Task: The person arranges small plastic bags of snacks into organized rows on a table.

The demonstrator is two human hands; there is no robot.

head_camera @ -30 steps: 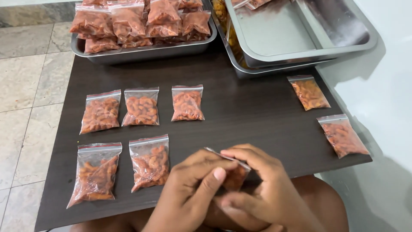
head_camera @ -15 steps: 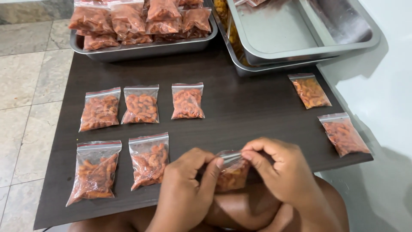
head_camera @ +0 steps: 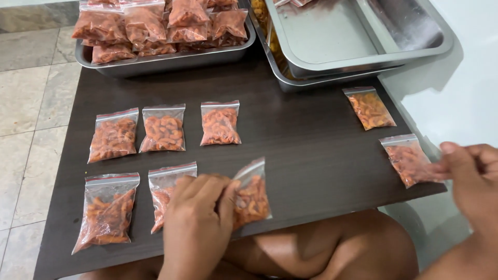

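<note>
My left hand [head_camera: 199,218] pinches a small clear zip bag of orange-red snack pieces [head_camera: 251,194] at the table's near edge, right of two similar bags [head_camera: 165,189] [head_camera: 106,212]. My right hand [head_camera: 474,176] is at the table's right edge, its blurred fingertips touching the right side of another filled bag [head_camera: 410,158]. I cannot tell whether it grips that bag. Three more bags lie in a row further back [head_camera: 113,136] [head_camera: 163,128] [head_camera: 220,123], and one lies at the right [head_camera: 369,106].
The bags lie on a dark wood-grain table [head_camera: 306,150]. A steel tray [head_camera: 166,61] piled with filled bags stands at the back left. Stacked steel trays [head_camera: 332,39] stand at the back right. Tiled floor lies to the left and my bare knees are below.
Both hands were on one bag at the near edge. My right hand has let go and swung right to the bag at the table's edge. My left hand moved the held bag leftward.
</note>
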